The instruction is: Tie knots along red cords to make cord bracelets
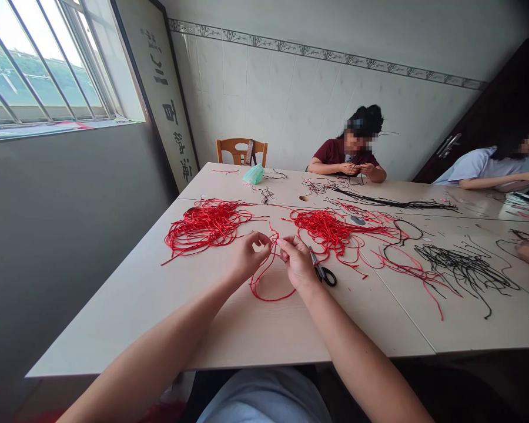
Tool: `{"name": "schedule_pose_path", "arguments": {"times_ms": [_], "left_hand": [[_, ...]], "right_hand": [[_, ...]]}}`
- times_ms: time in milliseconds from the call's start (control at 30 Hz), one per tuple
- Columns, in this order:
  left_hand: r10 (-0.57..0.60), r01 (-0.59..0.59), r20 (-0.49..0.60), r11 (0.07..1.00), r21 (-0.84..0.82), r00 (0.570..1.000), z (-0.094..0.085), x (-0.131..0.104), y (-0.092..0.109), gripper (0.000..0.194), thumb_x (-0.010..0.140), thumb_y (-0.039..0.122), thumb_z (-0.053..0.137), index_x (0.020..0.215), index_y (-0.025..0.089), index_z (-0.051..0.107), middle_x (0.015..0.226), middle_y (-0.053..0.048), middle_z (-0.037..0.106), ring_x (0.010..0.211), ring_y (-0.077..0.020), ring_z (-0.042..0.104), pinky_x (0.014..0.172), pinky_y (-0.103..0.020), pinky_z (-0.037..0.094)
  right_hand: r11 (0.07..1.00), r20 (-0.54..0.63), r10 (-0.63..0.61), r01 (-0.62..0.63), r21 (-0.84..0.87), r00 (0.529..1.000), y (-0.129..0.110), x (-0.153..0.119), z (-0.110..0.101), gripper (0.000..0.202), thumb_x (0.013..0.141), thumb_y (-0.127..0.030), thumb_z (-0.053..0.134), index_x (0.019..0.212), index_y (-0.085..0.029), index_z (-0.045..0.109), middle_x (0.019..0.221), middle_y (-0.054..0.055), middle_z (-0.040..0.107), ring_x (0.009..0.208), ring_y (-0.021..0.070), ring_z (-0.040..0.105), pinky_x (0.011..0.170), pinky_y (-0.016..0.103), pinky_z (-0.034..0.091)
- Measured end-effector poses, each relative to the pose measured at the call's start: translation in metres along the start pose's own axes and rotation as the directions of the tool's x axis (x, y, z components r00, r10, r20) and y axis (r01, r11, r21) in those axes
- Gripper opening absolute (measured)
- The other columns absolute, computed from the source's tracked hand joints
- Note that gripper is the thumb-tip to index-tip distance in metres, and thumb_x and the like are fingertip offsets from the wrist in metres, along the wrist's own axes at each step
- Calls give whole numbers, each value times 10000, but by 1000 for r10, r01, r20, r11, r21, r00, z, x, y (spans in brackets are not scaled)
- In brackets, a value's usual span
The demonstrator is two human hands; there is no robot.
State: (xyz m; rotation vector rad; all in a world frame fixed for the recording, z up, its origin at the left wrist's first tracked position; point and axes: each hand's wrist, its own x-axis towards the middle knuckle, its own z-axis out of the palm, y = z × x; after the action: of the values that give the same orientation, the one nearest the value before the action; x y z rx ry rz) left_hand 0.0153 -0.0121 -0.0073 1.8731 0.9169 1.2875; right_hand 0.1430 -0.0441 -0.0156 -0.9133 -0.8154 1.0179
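A red cord point(264, 298) hangs in a loop below my two hands, its lower curve near the tabletop. My left hand point(252, 254) pinches the cord from the left, thumb and forefinger together. From the right, my right hand point(295, 258) grips the same cord close to a small knot between the hands. One red cord pile point(207, 226) lies to the left of my hands, and another red pile point(324, 230) lies to the right. Black-handled scissors point(327, 275) rest beside my right hand, their blades partly hidden by it.
Black cords point(462, 267) and loose red strands lie on the table point(150, 329) at right. A green plastic bag point(253, 174) sits near the far edge, before a wooden chair point(241, 151). Across the table a person point(330, 155) handles dark cord; another sits far right.
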Motion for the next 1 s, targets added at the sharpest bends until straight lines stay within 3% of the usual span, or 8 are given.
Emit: {"name": "schedule_pose_path", "arguments": {"times_ms": [100,200,400,600,733,1000], "left_hand": [[59,-60,9,991,118,998,-1,-1,0,46,713,193,548,713,182,593,740,-13,593,728,-141,497,692,-269,388],[51,-53,21,992,114,998,-1,-2,1,58,735,218,544,735,185,593,751,-12,604,734,-144,505,694,-269,396],[-17,21,51,998,-67,999,1,-1,-1,127,775,278,535,779,168,600,764,-24,626,731,-138,555,707,-260,422],[-95,106,59,968,-228,994,2,0,1,210,738,329,605,841,146,604,811,-56,644,756,-155,596,671,-246,448],[-110,125,74,964,-235,991,1,-1,4,251,734,334,615,907,152,636,853,-68,670,799,-169,609,691,-250,449],[-146,151,37,943,-296,989,0,6,-10,233,744,371,601,738,140,629,727,-64,668,694,-155,587,664,-266,441]], "right_hand": [[998,-10,-48,48,-41,999,1,0,0,180,638,-265,675,696,-172,532,537,-72,420,475,57,322,468,206,256],[989,-15,-107,105,-101,994,2,-1,0,170,651,-270,665,691,-175,530,550,-68,449,488,63,349,489,207,286],[937,-2,-204,194,-289,979,3,-2,-1,141,677,-267,637,702,-181,529,614,-40,513,540,88,423,529,219,348],[869,-17,-273,239,-434,962,6,2,-3,114,703,-274,607,719,-191,530,522,-68,419,474,88,387,516,225,367],[849,-13,-290,251,-464,957,7,3,-3,121,705,-285,605,724,-197,525,493,-77,379,470,96,396,507,225,367],[876,46,-237,234,-422,970,5,-1,-1,111,701,-268,601,715,-193,520,573,-49,487,511,96,429,521,223,367]]}}
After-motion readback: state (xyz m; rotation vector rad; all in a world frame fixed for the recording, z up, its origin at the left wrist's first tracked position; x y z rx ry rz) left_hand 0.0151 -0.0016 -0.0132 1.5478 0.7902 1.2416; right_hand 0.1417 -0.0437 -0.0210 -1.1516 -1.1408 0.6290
